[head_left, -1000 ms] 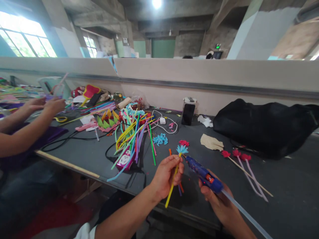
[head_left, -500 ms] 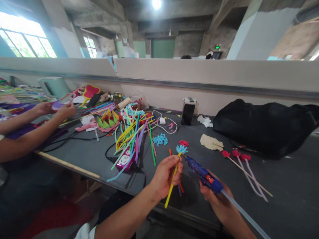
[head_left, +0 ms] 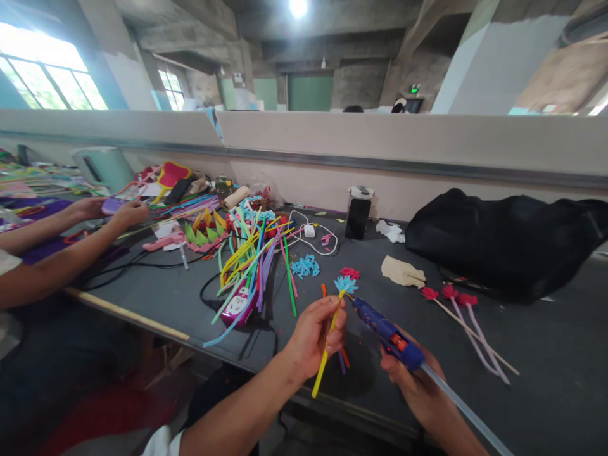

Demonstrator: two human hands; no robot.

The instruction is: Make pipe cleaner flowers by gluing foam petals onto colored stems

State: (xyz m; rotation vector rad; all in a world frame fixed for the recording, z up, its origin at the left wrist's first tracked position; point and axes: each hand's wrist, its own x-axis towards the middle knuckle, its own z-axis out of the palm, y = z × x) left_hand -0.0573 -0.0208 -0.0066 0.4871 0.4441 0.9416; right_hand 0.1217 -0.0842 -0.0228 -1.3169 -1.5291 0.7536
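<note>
Left hand (head_left: 316, 335) pinches a yellow stick (head_left: 324, 358) topped with a blue flower (head_left: 345, 285), held above the table edge (head_left: 142, 320). Right hand (head_left: 411, 380) grips the blue glue gun (head_left: 384, 329), its nozzle right beside the flower. Pipe cleaners (head_left: 251, 253) lie scattered left.

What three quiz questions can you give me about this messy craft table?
1. True or false: the left hand grips a yellow stick topped with a blue flower.
2. What does the right hand hold? A) scissors B) a blue glue gun C) a spoon
3. How many red-topped sticks lie near the black bag?
Key: 1 true; 2 B; 3 three.
</note>
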